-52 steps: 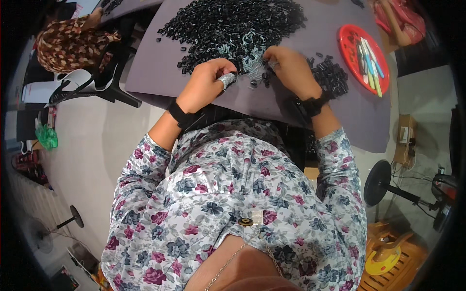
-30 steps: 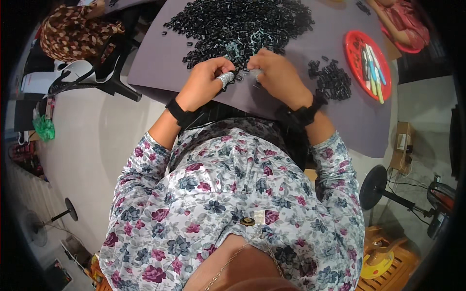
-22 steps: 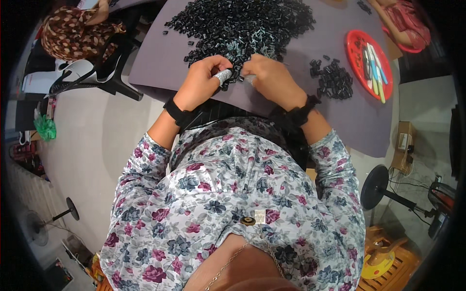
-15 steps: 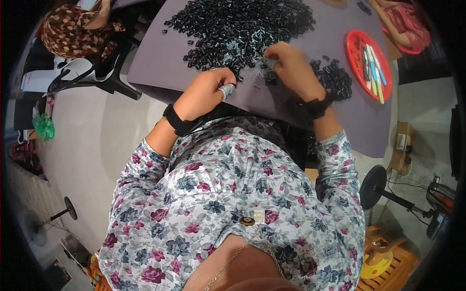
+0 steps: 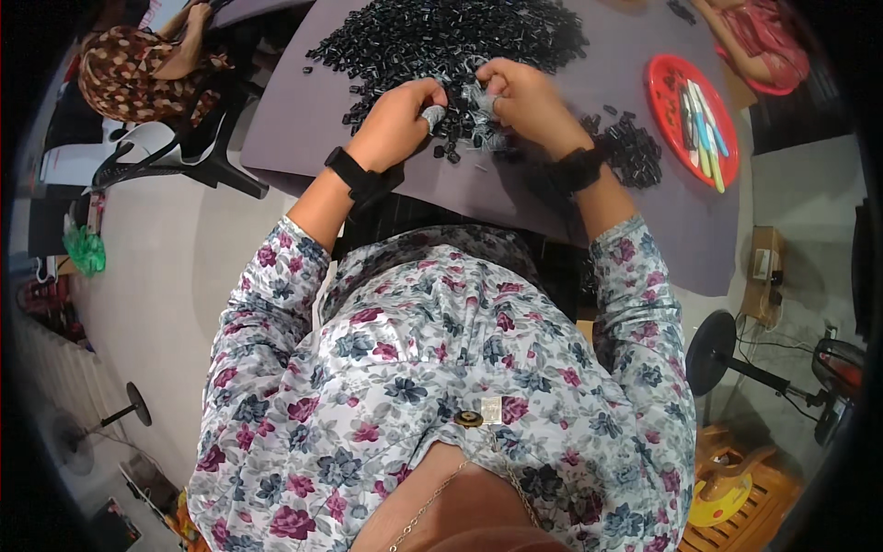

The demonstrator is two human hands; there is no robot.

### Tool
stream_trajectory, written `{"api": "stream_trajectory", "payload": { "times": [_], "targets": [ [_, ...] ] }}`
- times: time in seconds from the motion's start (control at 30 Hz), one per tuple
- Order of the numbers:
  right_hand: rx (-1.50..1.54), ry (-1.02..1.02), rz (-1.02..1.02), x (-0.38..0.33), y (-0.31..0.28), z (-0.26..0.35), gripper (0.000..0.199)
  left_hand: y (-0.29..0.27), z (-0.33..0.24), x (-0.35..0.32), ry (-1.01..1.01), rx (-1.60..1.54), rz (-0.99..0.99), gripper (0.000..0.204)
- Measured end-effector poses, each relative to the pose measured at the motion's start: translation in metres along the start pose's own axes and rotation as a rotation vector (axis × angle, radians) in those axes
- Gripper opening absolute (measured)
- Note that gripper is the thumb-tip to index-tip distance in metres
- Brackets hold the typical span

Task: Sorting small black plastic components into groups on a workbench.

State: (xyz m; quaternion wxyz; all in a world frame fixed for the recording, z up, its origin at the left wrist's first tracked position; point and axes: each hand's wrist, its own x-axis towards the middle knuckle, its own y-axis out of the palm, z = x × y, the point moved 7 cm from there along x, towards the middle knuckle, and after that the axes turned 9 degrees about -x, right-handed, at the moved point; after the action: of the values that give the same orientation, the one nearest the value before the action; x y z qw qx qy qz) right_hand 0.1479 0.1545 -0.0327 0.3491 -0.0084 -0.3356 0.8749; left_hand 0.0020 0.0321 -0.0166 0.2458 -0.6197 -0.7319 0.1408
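My left hand (image 5: pixel 397 112) is closed around a small grey cylindrical part (image 5: pixel 432 114) at the near edge of a big heap of small black pieces (image 5: pixel 441 41) on the grey table (image 5: pixel 303 120). My right hand (image 5: pixel 522 99) is just to the right of it, fingers curled into the heap among some grey pieces (image 5: pixel 478 101); whether it holds one is hidden. Both wrists wear black bands. A smaller pile of black pieces (image 5: pixel 633 152) lies to the right of my right wrist.
A round red tray (image 5: pixel 664 87) with several coloured pens stands at the table's right. Another person in pink (image 5: pixel 754 41) sits at the far right, one in a brown patterned top (image 5: pixel 129 74) at the far left by a black chair (image 5: pixel 175 156). A fan (image 5: pixel 727 354) stands on the floor.
My hands met over the table's near edge, parted, and now both reach into the near edge of the heap. The grey part stays in my left hand.
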Motion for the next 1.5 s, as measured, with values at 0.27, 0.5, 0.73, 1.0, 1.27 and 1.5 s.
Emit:
{"api": "stream_trajectory", "payload": {
  "times": [0.27,0.5,0.73,1.0,1.27,1.5],
  "targets": [
    [-0.047,-0.111,-0.116,-0.011,-0.024,0.032,0.033,-0.001,-0.004,-0.025,-0.122,-0.223,-0.025,0.014],
    [-0.207,-0.366,0.134,-0.026,0.017,0.056,0.034,0.034,-0.013,-0.041,-0.099,-0.214,0.192,0.013],
    [-0.169,-0.137,0.025,-0.016,-0.004,0.029,0.031,0.002,0.005,-0.039,-0.195,-0.182,0.026,0.013],
    [-0.395,-0.208,0.111,-0.032,0.024,0.051,0.027,-0.002,0.001,-0.041,-0.148,-0.258,-0.043,0.014],
    [-0.373,-0.167,0.067,-0.032,-0.002,0.037,0.022,-0.007,0.006,-0.052,-0.199,-0.292,-0.030,0.021],
    [-0.288,-0.312,0.096,-0.017,0.031,0.071,0.025,-0.027,-0.004,-0.075,-0.291,-0.205,-0.048,0.018]
  ]
}}
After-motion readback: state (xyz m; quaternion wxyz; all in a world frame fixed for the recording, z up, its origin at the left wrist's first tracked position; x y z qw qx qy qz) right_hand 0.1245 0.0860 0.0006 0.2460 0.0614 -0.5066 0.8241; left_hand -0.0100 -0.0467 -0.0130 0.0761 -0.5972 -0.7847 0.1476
